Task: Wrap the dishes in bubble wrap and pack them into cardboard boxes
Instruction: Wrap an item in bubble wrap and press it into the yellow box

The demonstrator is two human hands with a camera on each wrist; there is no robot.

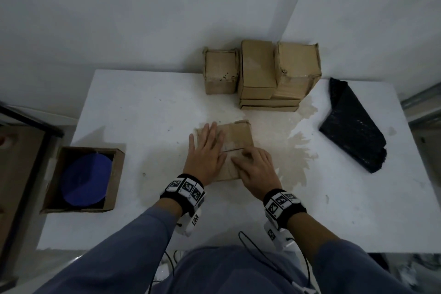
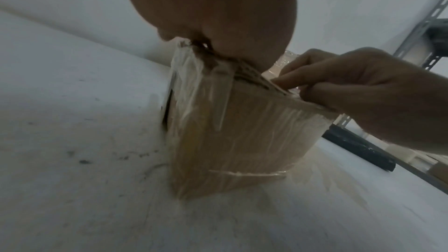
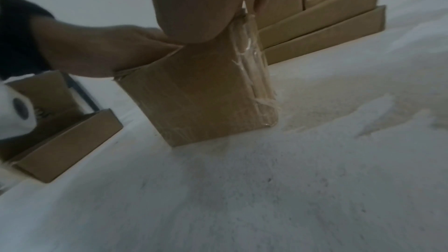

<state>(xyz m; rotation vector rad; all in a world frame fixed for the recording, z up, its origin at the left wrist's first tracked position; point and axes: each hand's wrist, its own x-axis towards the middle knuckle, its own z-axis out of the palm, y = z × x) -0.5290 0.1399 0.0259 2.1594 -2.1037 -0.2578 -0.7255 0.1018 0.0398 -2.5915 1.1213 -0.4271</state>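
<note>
Desk (image 1: 148,107): white and stained, carrying everything; both grips work at its middle, over a brownish patch
Step in hand: looks like box-handling, not wrapping; the flaps of the centre box are being worked at the seam, though whether they are going shut or coming open I cannot tell
Centre box (image 1: 235,143): one taped cardboard box, directly under both grips, clear tape crinkled down its sides in the wrist views
Left hand (image 1: 206,153): laid flat on the box top, fingers straight and spread, pressing the near-left flap down
Right hand (image 1: 254,169): just right of the left grip, fingers curled and pinching the flap edge of the centre box at its near side
Stacked boxes (image 1: 260,71): well ahead of the grips against the wall; I count three standing closed, and under them two flat ones, five at a guess since edges overlap
Open box (image 1: 117,174): one, well to the left of the left grip, at the desk's edge
Blue dishes (image 1: 86,179): inside that open box, round and blue; they read as a stack, the number I cannot tell
Bubble wrap (image 1: 353,129): one dark folded bundle, well to the right of the right grip, untouched
Next move calls for: the left grip holding its flap flat while the right settles the edge; then, I judge, a reach left for a dish and right for wrap
</note>
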